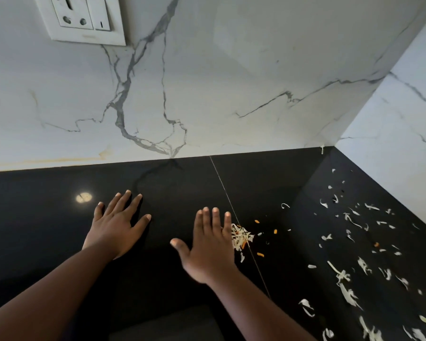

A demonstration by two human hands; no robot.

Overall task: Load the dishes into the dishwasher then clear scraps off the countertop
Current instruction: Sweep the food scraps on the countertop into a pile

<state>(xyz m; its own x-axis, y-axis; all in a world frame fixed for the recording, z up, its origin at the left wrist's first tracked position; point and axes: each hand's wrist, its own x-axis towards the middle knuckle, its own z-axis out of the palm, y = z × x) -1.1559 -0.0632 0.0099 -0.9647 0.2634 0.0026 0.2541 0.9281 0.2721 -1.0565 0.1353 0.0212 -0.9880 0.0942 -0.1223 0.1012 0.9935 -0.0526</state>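
Note:
Both hands lie over a glossy black countertop (47, 230). My left hand (116, 222) is flat with fingers spread, palm down, at centre left. My right hand (207, 244) is open with straight fingers, and its little-finger edge is against a small pile of white and orange vegetable scraps (241, 238). Many more pale shreds (347, 276) are scattered over the right part of the counter, with a few orange bits (275, 231) between. No dishes or dishwasher are in view.
A white marble backsplash (207, 94) rises behind the counter and meets a side wall (408, 124) at the right corner. A white socket and switch plate (84, 18) sits high on the left. A thin seam (221, 183) crosses the counter.

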